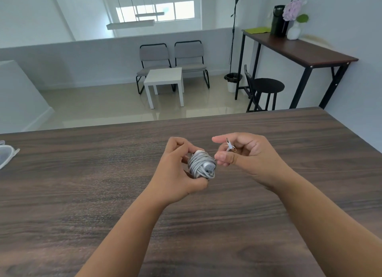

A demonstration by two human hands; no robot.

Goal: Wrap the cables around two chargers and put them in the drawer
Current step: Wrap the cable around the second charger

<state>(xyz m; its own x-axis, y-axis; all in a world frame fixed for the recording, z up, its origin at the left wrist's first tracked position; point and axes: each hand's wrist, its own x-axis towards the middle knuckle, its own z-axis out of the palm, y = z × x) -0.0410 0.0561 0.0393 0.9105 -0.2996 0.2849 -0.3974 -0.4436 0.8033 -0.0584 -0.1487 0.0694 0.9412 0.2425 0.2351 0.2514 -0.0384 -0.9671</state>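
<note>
A white charger [201, 165] wound in many turns of grey-white cable sits in my left hand [177, 169], held just above the dark wooden table [82, 194]. Only the top edge and one face of the charger show through the coils. My right hand [244, 154] is close on the right and pinches the cable's free end, with the small plug tip [229, 144] sticking up between thumb and fingers. A second charger and the drawer are not in view.
A clear plastic container [6, 154] lies at the table's left edge. Beyond the far edge stand a white side table [163, 78], two grey chairs, a black stool [267, 86] and a tall dark desk [299, 51] with a vase and flask.
</note>
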